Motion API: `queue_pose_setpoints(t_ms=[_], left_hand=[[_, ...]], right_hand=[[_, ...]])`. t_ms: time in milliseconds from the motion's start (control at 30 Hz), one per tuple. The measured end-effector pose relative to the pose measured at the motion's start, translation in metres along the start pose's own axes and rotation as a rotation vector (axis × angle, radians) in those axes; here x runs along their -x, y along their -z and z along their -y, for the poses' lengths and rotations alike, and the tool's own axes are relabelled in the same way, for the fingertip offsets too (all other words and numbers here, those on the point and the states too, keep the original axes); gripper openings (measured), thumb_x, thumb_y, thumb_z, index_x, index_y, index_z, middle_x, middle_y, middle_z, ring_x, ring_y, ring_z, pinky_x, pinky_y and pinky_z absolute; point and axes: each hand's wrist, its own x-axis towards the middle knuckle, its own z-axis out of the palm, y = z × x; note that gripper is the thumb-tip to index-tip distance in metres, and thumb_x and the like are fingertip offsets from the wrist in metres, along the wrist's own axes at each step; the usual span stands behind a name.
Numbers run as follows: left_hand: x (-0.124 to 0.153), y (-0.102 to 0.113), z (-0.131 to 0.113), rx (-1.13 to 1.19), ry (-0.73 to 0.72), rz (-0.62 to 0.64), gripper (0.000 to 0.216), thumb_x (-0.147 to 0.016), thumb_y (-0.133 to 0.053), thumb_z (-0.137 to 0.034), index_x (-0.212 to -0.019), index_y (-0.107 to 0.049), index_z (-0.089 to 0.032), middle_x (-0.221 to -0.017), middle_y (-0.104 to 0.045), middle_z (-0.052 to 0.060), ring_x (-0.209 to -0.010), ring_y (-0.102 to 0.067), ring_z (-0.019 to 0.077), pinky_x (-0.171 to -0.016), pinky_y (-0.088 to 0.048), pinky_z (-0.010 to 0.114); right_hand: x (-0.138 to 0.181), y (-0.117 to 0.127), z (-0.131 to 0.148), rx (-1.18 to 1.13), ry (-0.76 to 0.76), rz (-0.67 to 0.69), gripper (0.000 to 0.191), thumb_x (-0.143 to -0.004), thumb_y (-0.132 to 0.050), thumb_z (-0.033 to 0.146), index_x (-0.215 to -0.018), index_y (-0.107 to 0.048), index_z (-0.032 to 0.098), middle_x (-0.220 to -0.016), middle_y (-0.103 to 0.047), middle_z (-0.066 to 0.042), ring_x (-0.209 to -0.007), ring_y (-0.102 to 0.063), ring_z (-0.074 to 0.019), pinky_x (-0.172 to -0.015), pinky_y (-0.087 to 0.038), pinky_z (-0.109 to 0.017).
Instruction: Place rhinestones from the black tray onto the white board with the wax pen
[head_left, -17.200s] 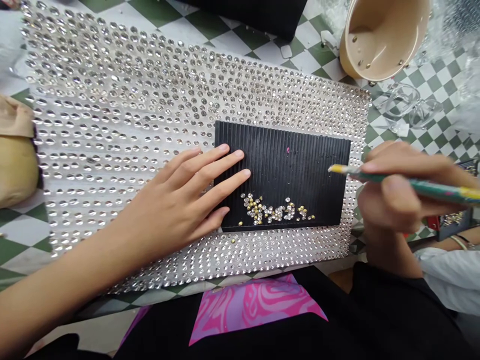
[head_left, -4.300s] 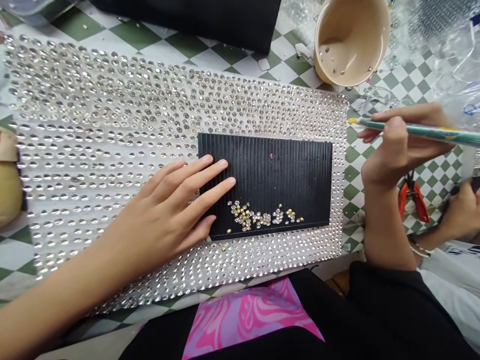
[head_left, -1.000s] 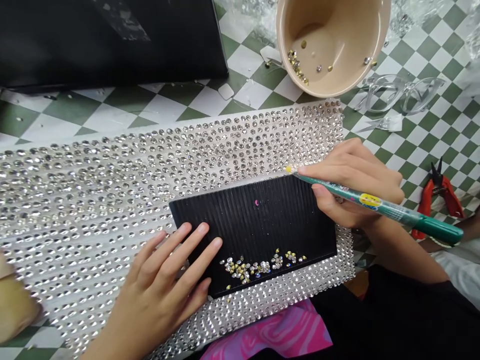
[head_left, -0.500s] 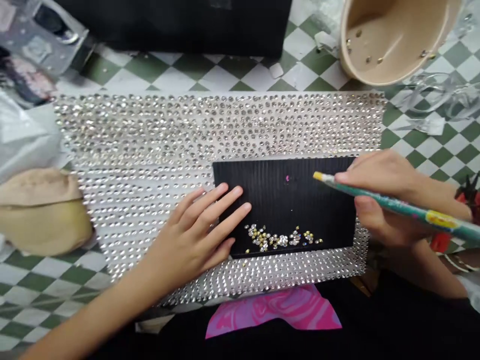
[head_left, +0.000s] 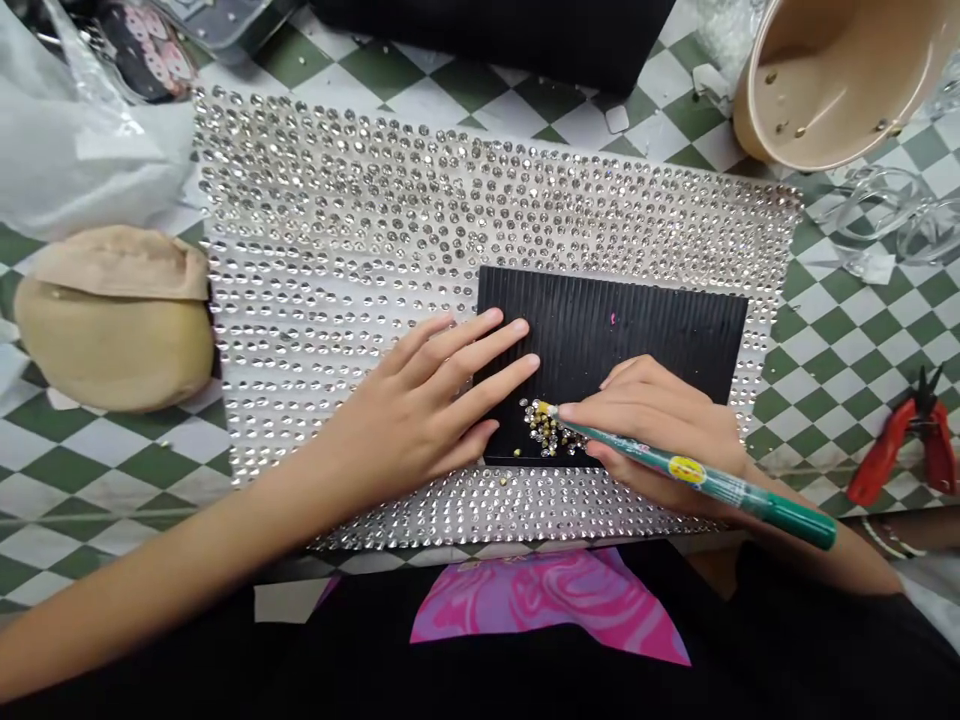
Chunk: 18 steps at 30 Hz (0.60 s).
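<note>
A large sheet studded with rows of clear rhinestones (head_left: pixel 360 250) lies on the green-and-white checked table. On it rests a black ribbed tray (head_left: pixel 660 320) with a small pile of loose gold and silver rhinestones (head_left: pixel 544 428) near its front edge. My left hand (head_left: pixel 427 400) lies flat with fingers stretched out, fingertips on the tray's left end. My right hand (head_left: pixel 660 430) is closed on a green pencil-like pick-up tool (head_left: pixel 697 480), whose yellowish tip touches the loose stones.
A beige bowl (head_left: pixel 832 110) holding a few stones stands at the back right. Red pliers (head_left: pixel 900 450) lie at the right. A tan padded cup (head_left: pixel 112 320) and plastic bags (head_left: pixel 82 150) sit at the left. A black box (head_left: pixel 510 35) is behind the sheet.
My right hand has come down and left, from hovering over the tray's right end, so the tool's tip now rests in the loose stones. My left hand stays flat on the tray's end.
</note>
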Motion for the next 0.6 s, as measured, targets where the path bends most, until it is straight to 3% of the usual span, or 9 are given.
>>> queue_pose_setpoints(t_ms=[233, 367, 433, 600], left_hand=[[0.001, -0.003, -0.001, 0.02, 0.014, -0.008, 0.055, -0.111, -0.054, -0.024, -0.165, -0.046, -0.018, -0.173, -0.053, 0.01, -0.165, -0.047, 0.0272, -0.141, -0.035, 0.045], [0.003, -0.007, -0.001, 0.04, 0.024, -0.049, 0.055, -0.112, -0.051, -0.025, -0.166, -0.045, -0.019, -0.175, -0.051, 0.01, -0.167, -0.043, 0.0262, -0.144, -0.03, 0.044], [0.004, -0.008, -0.001, 0.044, 0.031, -0.04, 0.056, -0.111, -0.053, -0.025, -0.166, -0.045, -0.019, -0.175, -0.051, 0.009, -0.168, -0.042, 0.0259, -0.144, -0.03, 0.044], [0.005, -0.008, 0.0, 0.054, 0.042, -0.035, 0.064, -0.108, -0.058, -0.023, -0.17, -0.042, -0.023, -0.173, -0.053, 0.008, -0.166, -0.046, 0.0262, -0.143, -0.034, 0.045]], right_hand=[[-0.002, -0.002, 0.001, 0.013, -0.018, 0.01, 0.025, -0.105, -0.068, 0.01, -0.129, -0.074, 0.014, -0.107, -0.086, -0.007, -0.09, -0.077, -0.0149, -0.085, -0.064, -0.034], [0.001, 0.006, -0.001, -0.06, -0.07, -0.055, 0.028, -0.107, -0.069, 0.018, -0.133, -0.076, 0.022, -0.105, -0.087, -0.002, -0.085, -0.077, -0.0149, -0.079, -0.064, -0.034], [0.004, 0.013, -0.008, -0.033, -0.116, -0.179, 0.028, -0.107, -0.069, 0.023, -0.133, -0.078, 0.028, -0.103, -0.087, 0.0, -0.084, -0.077, -0.0169, -0.078, -0.063, -0.036], [0.01, 0.025, -0.038, 0.136, -0.261, -0.657, 0.022, -0.108, -0.07, 0.027, -0.122, -0.084, 0.034, -0.101, -0.085, 0.001, -0.085, -0.081, -0.0205, -0.077, -0.066, -0.04]])
